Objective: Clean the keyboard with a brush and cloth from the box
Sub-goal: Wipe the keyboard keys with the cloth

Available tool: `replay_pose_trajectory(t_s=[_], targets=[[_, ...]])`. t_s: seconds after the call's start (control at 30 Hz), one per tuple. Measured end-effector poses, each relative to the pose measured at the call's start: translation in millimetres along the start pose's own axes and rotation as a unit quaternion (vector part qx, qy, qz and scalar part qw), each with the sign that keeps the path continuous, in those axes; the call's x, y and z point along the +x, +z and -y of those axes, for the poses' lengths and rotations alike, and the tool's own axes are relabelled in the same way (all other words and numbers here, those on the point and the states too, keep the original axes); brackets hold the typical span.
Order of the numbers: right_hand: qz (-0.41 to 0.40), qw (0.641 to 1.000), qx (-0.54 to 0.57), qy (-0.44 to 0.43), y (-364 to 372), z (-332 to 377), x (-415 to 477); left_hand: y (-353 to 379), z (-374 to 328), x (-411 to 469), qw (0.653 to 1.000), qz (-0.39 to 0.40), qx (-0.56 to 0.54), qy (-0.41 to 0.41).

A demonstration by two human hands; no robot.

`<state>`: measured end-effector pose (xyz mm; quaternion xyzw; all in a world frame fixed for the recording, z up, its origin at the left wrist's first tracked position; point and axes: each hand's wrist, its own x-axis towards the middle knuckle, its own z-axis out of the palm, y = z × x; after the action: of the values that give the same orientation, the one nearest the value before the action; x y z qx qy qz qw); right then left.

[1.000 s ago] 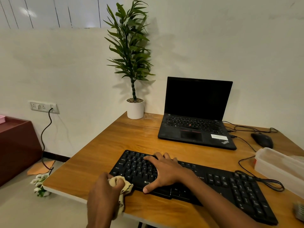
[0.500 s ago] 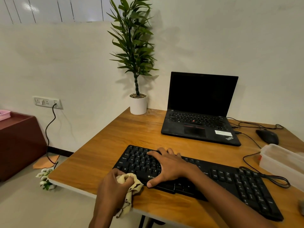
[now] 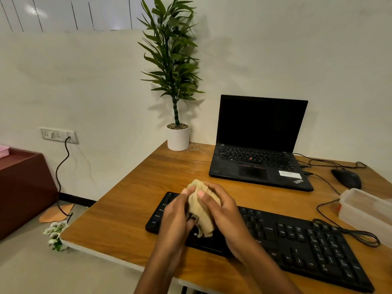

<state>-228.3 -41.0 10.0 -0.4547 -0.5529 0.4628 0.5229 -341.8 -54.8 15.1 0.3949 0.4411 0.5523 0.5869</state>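
Head view, single frame. Cloth (image 3: 202,217) is held bunched between both grips at frame centre, over the left end of the keyboard (image 3: 297,236).

- Left grip (image 3: 176,213): fingers curled round the cloth's left side, fingertips at its upper edge.
- Right grip (image 3: 222,211): thumb pressed on the cloth's front, fingers wrapped behind it.
- Cloth looks raised off the keys. Its lower edge overlaps the keyboard's front rim in the frame, so contact can't be told.
- Keyboard lies flat on the bench (image 3: 137,209). Long axis runs from centre-left of the frame to lower right.
- Box (image 3: 364,211), translucent, stands at the right edge, just beyond the keyboard's cable. Contents can't be made out. No brush is seen.
- Also noted, toward the upper right: laptop (image 3: 258,162), lid open, screen dark; mouse (image 3: 346,178).

Judged step: cloth is being re-bunched or refolded before a wipe.

Key relation for the next move: keys lie directly below the grips, and most of the keyboard's length extends toward lower right. The right grip is nearer that stretch. A wipe would best be run along the long axis, w/ the left grip steadying the near-left corner. Light board, so it is likely to slide if unsupported.
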Motion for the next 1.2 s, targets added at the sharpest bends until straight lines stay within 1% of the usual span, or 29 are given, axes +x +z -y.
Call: replay_pose_trajectory(t_s=[0.07, 0.1, 0.13, 0.17, 0.2, 0.23, 0.27, 0.3, 0.33, 0.37, 0.4, 0.43, 0.47, 0.53, 0.57, 0.63, 0.7, 0.77, 0.9, 1.0, 1.1, 1.2], targets=[[-0.057, 0.995, 0.071, 0.031, -3.9, -0.7, 3.5, 2.2, -3.7, 8.5, 0.997, 0.079, -0.015, -0.008], [-0.074, 0.991, 0.097, 0.046, -9.4, 0.0, 7.2, -1.5, -6.2, 13.8, 0.994, 0.107, 0.016, 0.006], [-0.08, 0.989, 0.108, 0.056, -16.3, 1.7, 11.0, -8.1, -8.3, 20.3, 0.99, 0.114, 0.07, 0.033], [-0.082, 0.99, 0.097, 0.059, -25.0, 3.4, 15.6, -17.2, -11.3, 27.2, 0.983, 0.097, 0.141, 0.073], [-0.087, 0.994, 0.053, 0.05, -34.2, 4.3, 21.8, -28.4, -15.1, 33.6, 0.969, 0.058, 0.212, 0.117], [-0.09, 0.995, -0.029, 0.026, -44.6, 4.4, 30.2, -42.6, -17.7, 41.1, 0.951, 0.021, 0.273, 0.145], [-0.081, 0.988, -0.129, -0.012, -54.4, 4.5, 39.0, -57.7, -19.9, 47.1, 0.935, 0.011, 0.323, 0.146], [-0.056, 0.972, -0.222, -0.048, -62.4, 3.9, 48.9, -73.1, -20.0, 52.3, 0.92, 0.029, 0.375, 0.113], [-0.018, 0.953, -0.294, -0.067, -68.4, 1.6, 59.1, -87.8, -16.8, 57.4, 0.896, 0.069, 0.434, 0.061], [0.027, 0.935, -0.347, -0.068, -72.5, -2.5, 69.2, -99.0, -12.4, 61.1, 0.856, 0.114, 0.504, 0.012], [0.07, 0.917, -0.387, -0.06, -74.0, -7.6, 78.1, -105.9, -6.8, 63.3, 0.818, 0.147, 0.556, -0.018], [0.107, 0.901, -0.418, -0.051, -72.6, -13.0, 86.5, -110.2, -1.2, 64.0, 0.796, 0.167, 0.582, -0.027], [0.14, 0.888, -0.436, -0.044, -69.0, -17.7, 93.2, -112.7, 5.2, 65.0, 0.795, 0.176, 0.58, -0.025], [0.187, 0.878, -0.44, -0.029, -57.8, -24.7, 104.5, -112.9, 13.4, 63.2, 0.823, 0.165, 0.543, -0.013], [0.198, 0.88, -0.431, -0.017, -51.8, -26.6, 110.0, -112.7, 15.5, 61.7, 0.835, 0.154, 0.529, -0.003], [0.21, 0.892, -0.401, 0.009, -38.4, -27.4, 119.5, -111.6, 16.7, 57.7, 0.844, 0.15, 0.514, 0.016], [0.227, 0.9, -0.372, 0.027, -21.6, -28.0, 128.5, -110.9, 15.2, 55.2, 0.843, 0.158, 0.514, 0.021], [0.242, 0.899, -0.364, 0.028, 0.3, -27.9, 136.6, -111.5, 15.4, 56.6, 0.845, 0.158, 0.51, 0.019], [0.234, 0.898, -0.372, -0.02, 40.2, -30.6, 146.7, -113.6, 16.3, 58.4, 0.851, 0.156, 0.502, 0.005], [0.221, 0.901, -0.369, -0.058, 50.3, -33.8, 146.2, -112.3, 14.7, 57.0, 0.851, 0.158, 0.502, -0.001], [0.222, 0.894, -0.38, -0.087, 44.6, -38.1, 143.7, -111.6, 15.2, 56.0, 0.84, 0.161, 0.518, -0.012], [0.214, 0.883, -0.403, -0.106, 33.7, -41.4, 142.2, -110.6, 15.9, 53.7, 0.82, 0.161, 0.549, 0.005]])
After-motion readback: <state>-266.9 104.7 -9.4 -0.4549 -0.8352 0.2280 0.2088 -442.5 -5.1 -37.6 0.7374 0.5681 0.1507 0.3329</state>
